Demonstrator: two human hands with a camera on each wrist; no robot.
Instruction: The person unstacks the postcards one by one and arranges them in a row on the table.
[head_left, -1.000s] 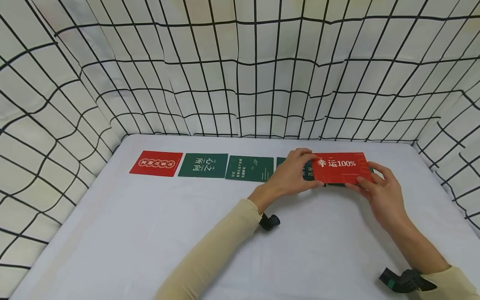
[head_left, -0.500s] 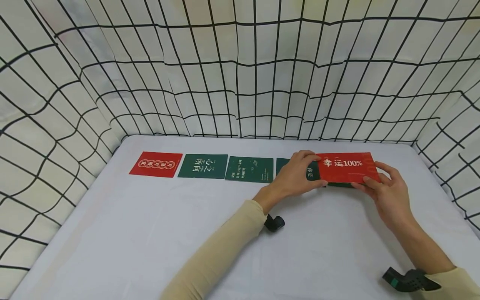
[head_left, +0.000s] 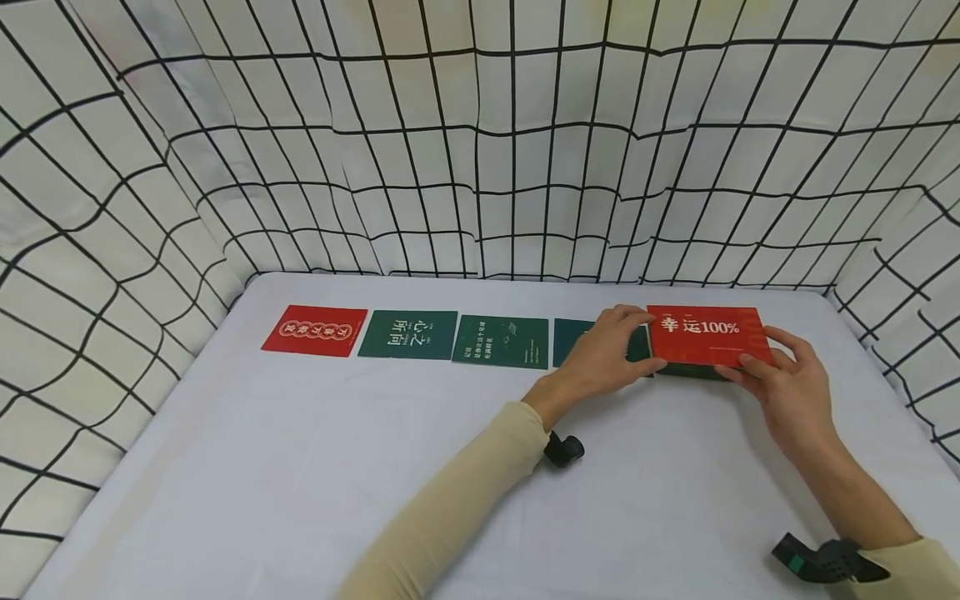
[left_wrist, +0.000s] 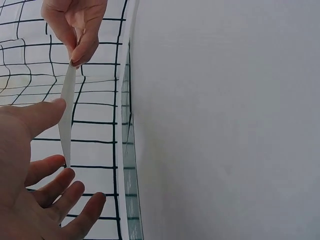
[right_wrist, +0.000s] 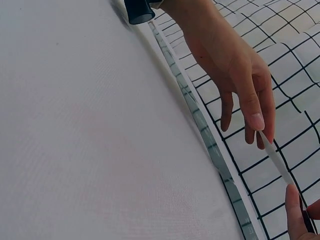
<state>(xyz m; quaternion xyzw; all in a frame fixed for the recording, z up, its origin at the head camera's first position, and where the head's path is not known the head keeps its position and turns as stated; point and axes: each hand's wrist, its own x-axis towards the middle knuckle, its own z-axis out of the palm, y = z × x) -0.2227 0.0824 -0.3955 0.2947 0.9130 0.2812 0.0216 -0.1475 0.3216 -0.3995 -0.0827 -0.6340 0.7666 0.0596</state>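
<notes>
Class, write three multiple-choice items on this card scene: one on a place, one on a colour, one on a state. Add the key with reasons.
1. Where is the red card printed "100%"?
A. right end of the row
B. left end
C. near table edge

2. What colour is the leftmost card?
A. green
B. red
C. white

3. How is the "100%" card held?
A. lying untouched
B. by one hand
C. by both hands

Key: A, it sits right of the green cards; B, its face is red; C, the left hand and right hand each hold an end.
</notes>
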